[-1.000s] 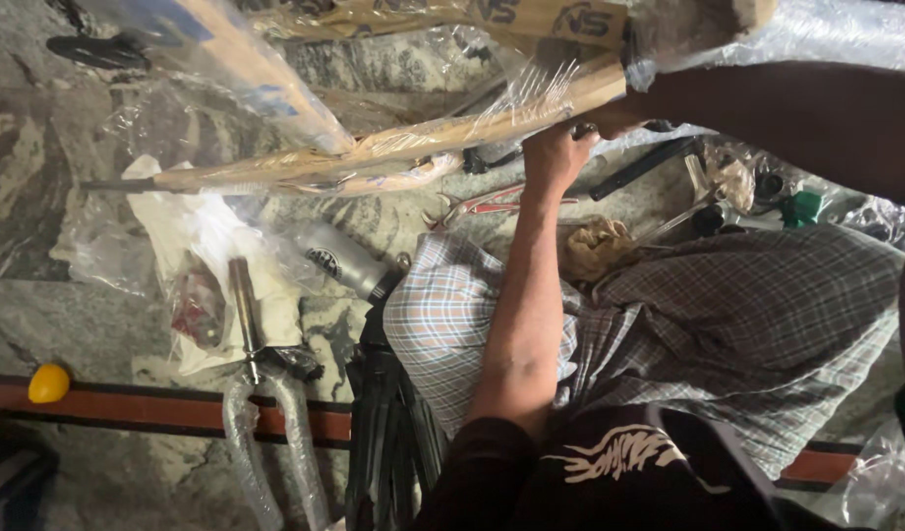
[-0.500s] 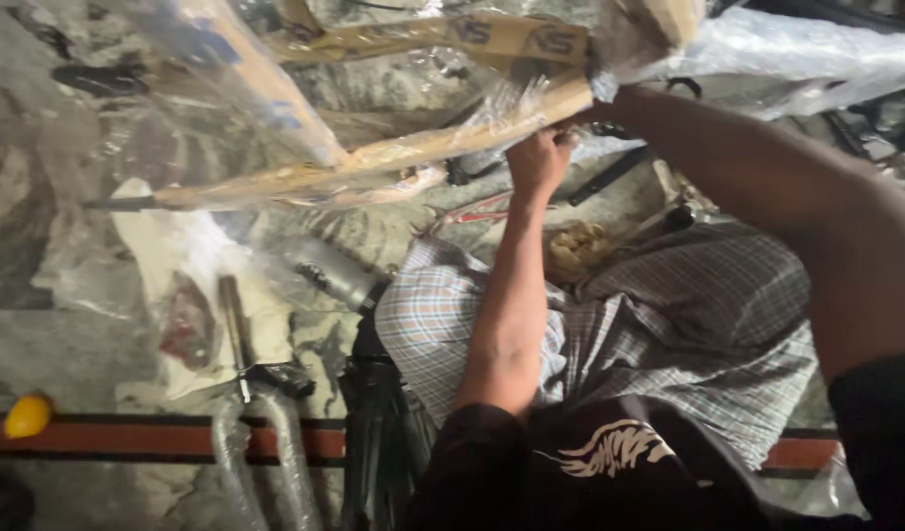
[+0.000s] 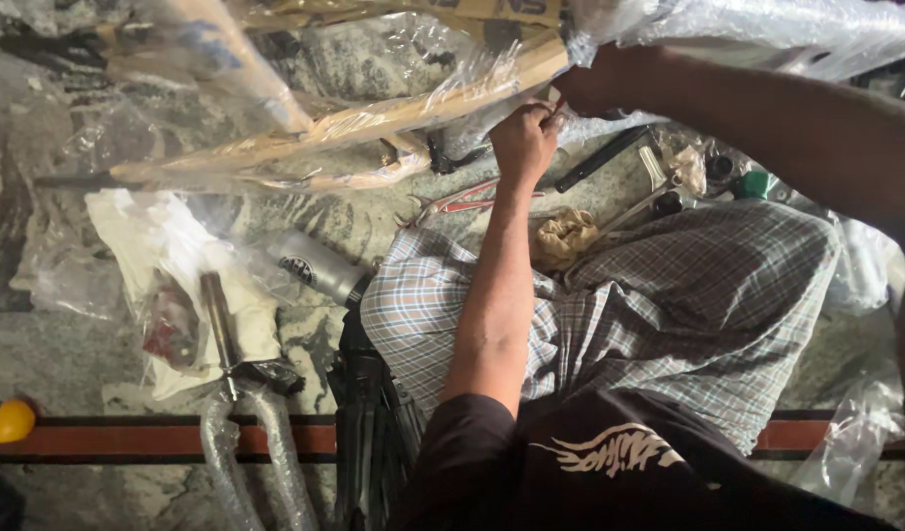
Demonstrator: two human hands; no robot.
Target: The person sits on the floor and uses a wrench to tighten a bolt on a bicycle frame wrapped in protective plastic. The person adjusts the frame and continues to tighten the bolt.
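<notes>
The left hand (image 3: 524, 138) is pinching plastic wrap (image 3: 442, 93) on the cardboard-padded frame tube (image 3: 374, 123), the right hand (image 3: 600, 84) gripping alongside. A hard tug is risking the tube swinging onto floor tools (image 3: 649, 197).

— What lay on the stone floor (image 3: 69, 364)?
— Below-left of the fingers (image 3: 531, 123), a white cloth (image 3: 157, 236); beside it a silver cylinder (image 3: 320, 265). Right of them, a black wrench (image 3: 600, 159).

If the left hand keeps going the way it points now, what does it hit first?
Most likely the plastic-wrapped tan tube, just beyond the left hand; depth is unclear there.
</notes>
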